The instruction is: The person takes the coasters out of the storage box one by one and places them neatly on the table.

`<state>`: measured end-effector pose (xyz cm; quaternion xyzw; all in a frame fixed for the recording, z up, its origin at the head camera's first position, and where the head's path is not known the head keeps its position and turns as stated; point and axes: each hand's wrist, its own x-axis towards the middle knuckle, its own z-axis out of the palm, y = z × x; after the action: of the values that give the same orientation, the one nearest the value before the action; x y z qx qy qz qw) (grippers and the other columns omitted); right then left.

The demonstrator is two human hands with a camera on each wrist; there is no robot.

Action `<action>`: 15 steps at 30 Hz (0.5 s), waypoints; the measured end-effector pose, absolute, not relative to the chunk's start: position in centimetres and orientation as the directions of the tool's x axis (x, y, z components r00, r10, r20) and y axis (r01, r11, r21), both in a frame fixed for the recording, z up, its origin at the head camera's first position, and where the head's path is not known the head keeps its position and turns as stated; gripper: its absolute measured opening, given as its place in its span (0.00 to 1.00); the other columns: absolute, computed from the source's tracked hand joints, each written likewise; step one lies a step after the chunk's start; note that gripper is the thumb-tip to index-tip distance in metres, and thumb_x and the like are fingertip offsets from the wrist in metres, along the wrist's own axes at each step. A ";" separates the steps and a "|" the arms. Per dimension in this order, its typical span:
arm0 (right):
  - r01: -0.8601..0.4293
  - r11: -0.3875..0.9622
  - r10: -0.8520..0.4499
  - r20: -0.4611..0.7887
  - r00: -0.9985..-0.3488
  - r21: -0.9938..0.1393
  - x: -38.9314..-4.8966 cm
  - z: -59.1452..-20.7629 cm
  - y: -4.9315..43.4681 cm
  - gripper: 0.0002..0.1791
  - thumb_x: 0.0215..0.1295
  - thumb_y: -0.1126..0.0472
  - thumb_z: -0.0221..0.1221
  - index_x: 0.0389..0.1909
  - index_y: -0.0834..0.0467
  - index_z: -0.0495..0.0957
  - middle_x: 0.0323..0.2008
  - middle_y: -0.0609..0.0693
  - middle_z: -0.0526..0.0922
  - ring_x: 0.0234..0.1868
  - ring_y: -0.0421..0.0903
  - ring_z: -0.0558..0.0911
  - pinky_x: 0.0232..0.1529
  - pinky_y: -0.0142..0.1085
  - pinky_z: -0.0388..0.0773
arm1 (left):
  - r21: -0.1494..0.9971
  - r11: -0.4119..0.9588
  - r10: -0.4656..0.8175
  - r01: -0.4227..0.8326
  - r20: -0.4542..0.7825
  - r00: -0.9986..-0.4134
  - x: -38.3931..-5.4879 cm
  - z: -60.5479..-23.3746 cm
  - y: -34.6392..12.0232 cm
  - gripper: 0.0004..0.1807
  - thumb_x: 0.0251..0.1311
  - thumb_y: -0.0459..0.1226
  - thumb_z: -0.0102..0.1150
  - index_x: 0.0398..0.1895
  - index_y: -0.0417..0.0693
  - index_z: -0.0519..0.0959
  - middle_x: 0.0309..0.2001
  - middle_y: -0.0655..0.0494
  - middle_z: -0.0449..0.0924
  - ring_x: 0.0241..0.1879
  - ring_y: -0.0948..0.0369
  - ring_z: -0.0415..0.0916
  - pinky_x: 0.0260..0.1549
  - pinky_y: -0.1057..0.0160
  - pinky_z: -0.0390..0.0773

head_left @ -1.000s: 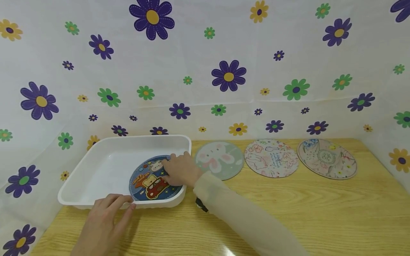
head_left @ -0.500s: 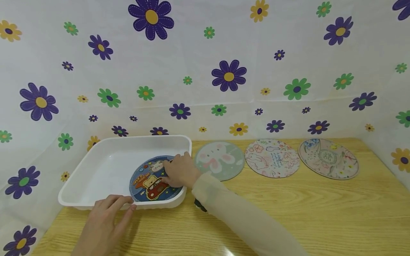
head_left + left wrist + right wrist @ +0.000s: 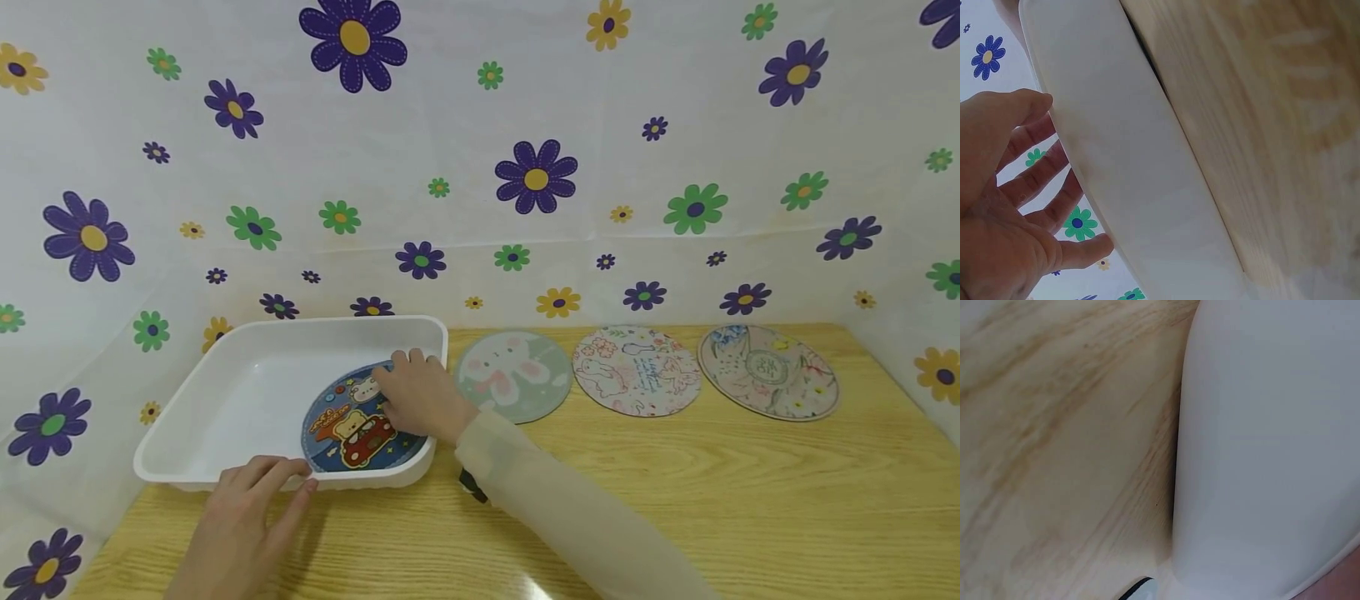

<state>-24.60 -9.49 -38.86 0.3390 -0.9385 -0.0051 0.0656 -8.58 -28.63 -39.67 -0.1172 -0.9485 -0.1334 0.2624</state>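
In the head view a round blue mouse pad [image 3: 348,417] with cartoon bears and a red car lies at the right end of a white plastic tray [image 3: 255,400]. My right hand [image 3: 420,396] reaches over the tray's right wall and grips the pad's right part, which it covers; its fingertips are hidden. My left hand [image 3: 243,508] holds the tray's near rim. In the left wrist view the left thumb [image 3: 1034,103] lies at the rim, and the other fingers go behind it. The right wrist view shows mainly the tray's outer wall [image 3: 1260,444].
Right of the tray, a green rabbit mouse pad [image 3: 525,404], a pink rabbit mouse pad [image 3: 637,371] and a floral mouse pad [image 3: 768,371] lie in a row on the wooden table [image 3: 675,483]. A flower-printed cloth [image 3: 450,108] hangs behind.
My right hand has shifted slightly left on the blue mouse pad, and the pad's far edge sits a touch higher. My left hand keeps its place on the rim.
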 end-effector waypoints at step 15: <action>-0.650 0.750 -0.629 0.172 -0.758 -0.123 -24.8 -38.6 -9.4 0.19 0.70 0.59 0.63 0.59 0.57 0.76 0.46 0.50 0.86 0.42 0.43 0.79 0.38 0.32 0.82 | 0.203 0.943 0.131 0.264 0.502 -0.855 -8.4 -39.4 -28.4 0.09 0.57 0.34 0.72 0.40 0.50 0.85 0.40 0.54 0.84 0.39 0.52 0.78 0.40 0.49 0.74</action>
<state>-24.79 -9.44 -38.56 0.3427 -0.9334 0.0880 0.0596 -8.43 -28.44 -39.36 -0.1035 -0.9537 -0.1336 0.2488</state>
